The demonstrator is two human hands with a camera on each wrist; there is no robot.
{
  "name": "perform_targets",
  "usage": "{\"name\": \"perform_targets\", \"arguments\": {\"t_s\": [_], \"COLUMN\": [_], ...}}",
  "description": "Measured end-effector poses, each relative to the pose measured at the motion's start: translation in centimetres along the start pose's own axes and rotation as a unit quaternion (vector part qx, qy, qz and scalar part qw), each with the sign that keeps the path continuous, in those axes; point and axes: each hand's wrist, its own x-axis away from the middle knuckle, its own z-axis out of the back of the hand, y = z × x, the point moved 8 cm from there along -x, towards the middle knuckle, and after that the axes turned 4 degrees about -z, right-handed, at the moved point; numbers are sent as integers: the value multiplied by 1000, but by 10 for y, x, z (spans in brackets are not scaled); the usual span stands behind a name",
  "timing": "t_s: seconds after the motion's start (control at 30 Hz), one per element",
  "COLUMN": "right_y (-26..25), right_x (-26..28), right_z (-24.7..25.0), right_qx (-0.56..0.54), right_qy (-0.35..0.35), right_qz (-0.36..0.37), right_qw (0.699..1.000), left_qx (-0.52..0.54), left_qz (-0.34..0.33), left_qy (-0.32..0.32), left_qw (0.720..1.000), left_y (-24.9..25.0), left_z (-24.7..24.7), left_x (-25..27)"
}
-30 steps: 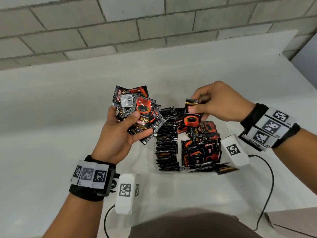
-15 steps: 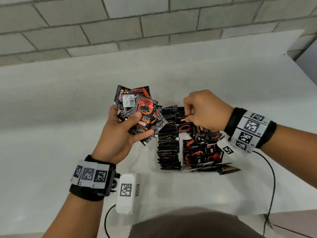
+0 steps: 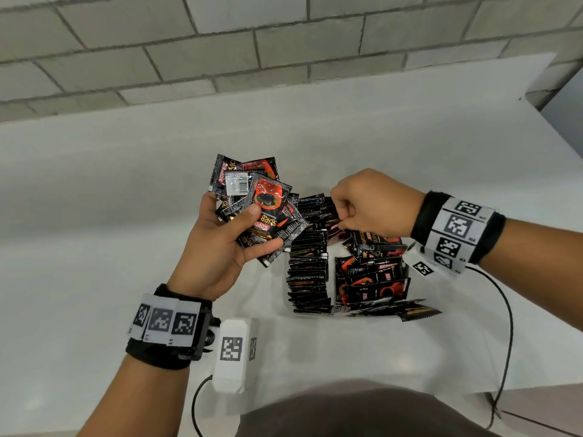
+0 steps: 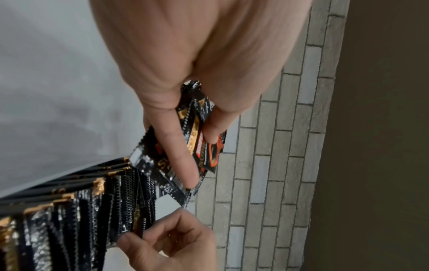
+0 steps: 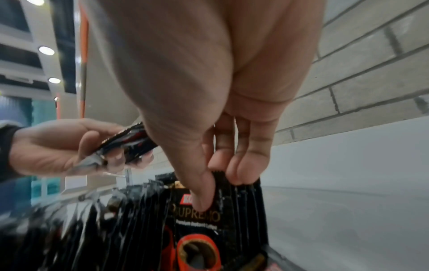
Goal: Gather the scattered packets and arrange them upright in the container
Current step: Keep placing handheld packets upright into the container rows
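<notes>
My left hand (image 3: 233,234) grips a fanned bunch of black and red coffee packets (image 3: 255,200) above the table, left of the container; the same bunch (image 4: 197,139) sits between thumb and fingers in the left wrist view. A clear container (image 3: 285,298) holds several packets (image 3: 309,266) standing upright in a row, with others (image 3: 375,279) leaning beside them. My right hand (image 3: 347,216) is over the container's far end, thumb and fingers pinching the top of one upright packet (image 5: 218,218) there.
The white table (image 3: 94,247) runs back to a grey block wall (image 3: 220,42). A few packets (image 3: 413,312) stick out over the container's near right corner. A black cable (image 3: 504,326) hangs from my right wrist.
My right hand has come down and left with one packet, from above the container into its far end. The left hand holds its bunch in the same place.
</notes>
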Motion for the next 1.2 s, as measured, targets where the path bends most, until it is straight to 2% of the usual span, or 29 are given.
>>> {"name": "perform_targets", "arguments": {"t_s": [0.23, 0.5, 0.6, 0.77, 0.9, 0.97, 1.07, 1.2], "right_y": [10, 16, 8, -24, -36, -27, -15, -3], "right_x": [-7, -8, 3, 35, 56, 64, 73, 76], "right_z": [4, 13, 32, 55, 39, 31, 25, 21], "right_qx": [3, 1, -53, -230, -344, -390, -428, -431], "right_qy": [1, 45, 70, 122, 116, 141, 164, 161], "right_qz": [-41, -65, -55, -75, -75, -84, -105, -120], "right_qw": [999, 997, 995, 963, 929, 906, 882, 880], "left_qx": [1, -9, -23, -13, -6, -16, -42, -62], "left_qz": [1, 13, 26, 35, 32, 42, 46, 44], "left_qy": [2, -1, -14, -45, -70, -83, -105, -114], "left_qw": [1000, 1000, 999, 998, 997, 996, 992, 990], "left_y": [1, 0, -2, -6, -7, -13, -22, -26], "left_z": [3, 0, -5, -28, -48, -57, -67, -74], "left_x": [2, 1, 3, 4, 6, 9, 14, 17]}}
